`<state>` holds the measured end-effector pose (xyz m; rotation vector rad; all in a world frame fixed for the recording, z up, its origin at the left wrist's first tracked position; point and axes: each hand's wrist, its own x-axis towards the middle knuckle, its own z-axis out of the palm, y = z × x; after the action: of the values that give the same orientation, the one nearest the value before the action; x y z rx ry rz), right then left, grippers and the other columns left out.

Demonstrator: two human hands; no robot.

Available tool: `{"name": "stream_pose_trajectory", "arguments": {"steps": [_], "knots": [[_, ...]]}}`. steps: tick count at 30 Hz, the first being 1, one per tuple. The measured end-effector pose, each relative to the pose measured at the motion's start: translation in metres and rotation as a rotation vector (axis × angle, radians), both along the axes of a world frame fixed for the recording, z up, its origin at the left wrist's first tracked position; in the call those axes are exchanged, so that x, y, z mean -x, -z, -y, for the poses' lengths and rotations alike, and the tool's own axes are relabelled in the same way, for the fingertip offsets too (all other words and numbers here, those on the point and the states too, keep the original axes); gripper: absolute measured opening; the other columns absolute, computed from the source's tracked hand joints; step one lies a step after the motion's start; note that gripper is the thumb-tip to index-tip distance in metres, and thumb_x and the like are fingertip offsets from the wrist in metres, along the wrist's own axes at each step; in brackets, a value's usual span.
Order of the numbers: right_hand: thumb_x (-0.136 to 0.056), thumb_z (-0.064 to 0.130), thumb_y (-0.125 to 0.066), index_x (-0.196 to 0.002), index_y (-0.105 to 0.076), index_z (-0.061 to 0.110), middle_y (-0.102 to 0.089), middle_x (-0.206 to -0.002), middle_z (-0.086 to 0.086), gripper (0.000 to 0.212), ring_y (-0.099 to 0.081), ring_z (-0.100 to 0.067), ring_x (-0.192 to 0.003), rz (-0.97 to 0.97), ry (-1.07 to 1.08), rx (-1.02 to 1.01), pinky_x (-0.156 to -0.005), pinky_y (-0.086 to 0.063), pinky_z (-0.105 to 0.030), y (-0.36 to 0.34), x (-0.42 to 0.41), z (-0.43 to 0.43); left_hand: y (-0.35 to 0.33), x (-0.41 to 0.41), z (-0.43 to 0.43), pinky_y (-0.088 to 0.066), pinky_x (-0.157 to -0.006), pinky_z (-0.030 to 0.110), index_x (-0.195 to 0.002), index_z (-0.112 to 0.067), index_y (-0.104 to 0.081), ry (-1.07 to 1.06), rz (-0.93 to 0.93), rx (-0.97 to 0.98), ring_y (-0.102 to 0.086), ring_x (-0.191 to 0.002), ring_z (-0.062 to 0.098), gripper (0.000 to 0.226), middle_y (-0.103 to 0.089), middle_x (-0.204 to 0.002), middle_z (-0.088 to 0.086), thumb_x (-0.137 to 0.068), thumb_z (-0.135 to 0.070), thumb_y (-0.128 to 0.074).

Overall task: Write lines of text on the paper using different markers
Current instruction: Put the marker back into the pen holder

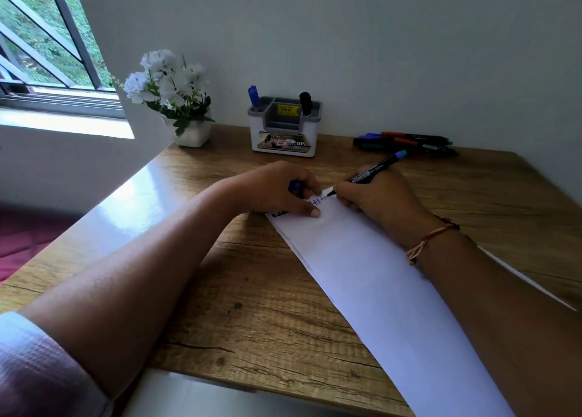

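A white sheet of paper (371, 278) lies slanted on the wooden desk (261, 290). My right hand (378, 199) grips a black marker with a blue end (374, 169), its tip touching the paper's far end beside blue handwriting (316, 203). A black written line (280, 214) shows partly under my left hand. My left hand (277, 190) presses down on the paper's far left corner and holds a blue marker cap (296, 187) in its curled fingers.
Several spare markers (406, 142) lie at the desk's far right. A grey-and-white pen holder (285, 127) with a blue marker (253, 97) and a black one (305, 103) stands against the wall. A potted white flower (176, 98) sits far left by the window.
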<state>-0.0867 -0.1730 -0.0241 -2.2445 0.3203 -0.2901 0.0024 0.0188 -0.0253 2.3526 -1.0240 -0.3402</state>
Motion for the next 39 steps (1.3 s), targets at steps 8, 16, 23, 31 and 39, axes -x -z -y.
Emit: {"name": "stream_pose_trajectory", "arguments": {"steps": [8,16,23,31,39], "knots": [[-0.081,0.026,-0.069,-0.085,-0.072,0.007,-0.071,-0.082,-0.011,0.019,-0.066,-0.023,-0.077,0.001,0.001,0.001,-0.070,-0.055,-0.038,-0.0013,0.0013,-0.0009,-0.0006,0.0002,0.0000,-0.040,-0.069,0.016,-0.110,-0.043,-0.066,0.007,0.010,-0.008,-0.056,-0.086,-0.002,0.037,-0.063,-0.100,-0.016,-0.076,-0.045,-0.080],[-0.079,0.028,-0.072,-0.092,-0.072,0.007,-0.074,-0.091,-0.011,0.025,-0.070,-0.026,-0.086,-0.006,0.035,-0.035,-0.076,-0.057,-0.039,-0.0021,0.0006,-0.0005,-0.0004,-0.0008,-0.0009,-0.040,-0.067,0.015,-0.107,-0.043,-0.067,-0.007,-0.015,-0.003,-0.055,-0.080,-0.011,0.035,-0.062,-0.094,-0.019,-0.075,-0.046,-0.081],[-0.080,0.026,-0.069,-0.088,-0.071,0.005,-0.071,-0.084,-0.013,0.023,-0.066,-0.024,-0.077,0.006,0.008,0.007,-0.067,-0.054,-0.035,-0.0034,0.0018,-0.0028,-0.0002,-0.0027,-0.0018,-0.039,-0.064,0.013,-0.105,-0.044,-0.067,-0.002,-0.017,-0.010,-0.055,-0.081,-0.012,0.033,-0.061,-0.095,-0.018,-0.075,-0.046,-0.081],[-0.081,0.027,-0.068,-0.091,-0.071,0.002,-0.071,-0.087,-0.016,0.027,-0.064,-0.025,-0.077,0.006,0.010,0.003,-0.073,-0.056,-0.042,-0.0038,0.0021,-0.0018,0.0000,-0.0023,-0.0010,-0.038,-0.065,0.014,-0.104,-0.046,-0.067,-0.002,-0.007,-0.008,-0.054,-0.080,-0.011,0.033,-0.062,-0.096,-0.018,-0.074,-0.047,-0.081],[-0.081,0.027,-0.068,-0.093,-0.071,0.004,-0.072,-0.093,-0.016,0.026,-0.068,-0.029,-0.087,-0.011,0.040,0.000,-0.075,-0.056,-0.039,-0.0035,0.0003,-0.0007,0.0008,-0.0033,-0.0007,-0.036,-0.057,-0.003,-0.109,-0.039,-0.068,0.014,0.003,0.020,-0.052,-0.075,-0.018,0.036,-0.060,-0.091,-0.016,-0.076,-0.042,-0.081]]}}
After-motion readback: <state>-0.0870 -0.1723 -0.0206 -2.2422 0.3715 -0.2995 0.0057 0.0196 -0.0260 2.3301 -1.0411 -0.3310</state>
